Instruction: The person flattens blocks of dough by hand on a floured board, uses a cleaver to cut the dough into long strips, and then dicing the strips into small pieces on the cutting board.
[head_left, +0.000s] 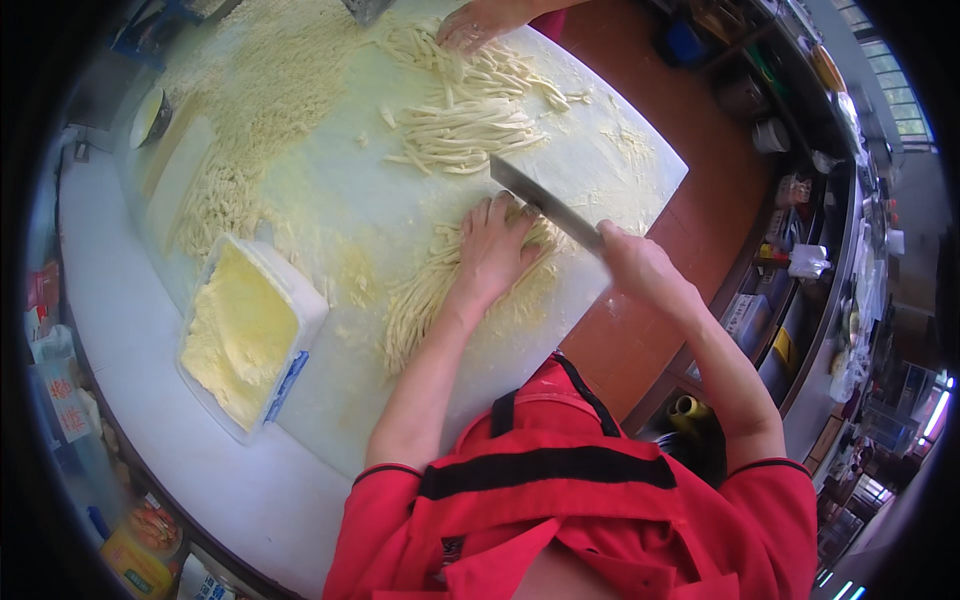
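My left hand (491, 244) rests over a bundle of long dough strips (416, 304), steadying it against the table with spread fingers. In my right hand (637, 259) is the handle of a broad-bladed kitchen knife (551, 206). Its blade slants up and left, close beyond my left fingertips; whether the edge touches dough cannot be seen. Past the blade lies a second pile of cut strips (472, 135). A co-worker's hand (480, 26) touches more strips (495, 71) at the far side.
A plastic tub (304, 289) of pale yellow flour (232, 345) stands left on the white worktable (352, 405). Behind it spreads a heap of floury cut dough pieces (262, 90), near a bowl (150, 118). The table's right edge drops to a tiled floor (637, 345); loaded shelves (780, 300) stand beyond.
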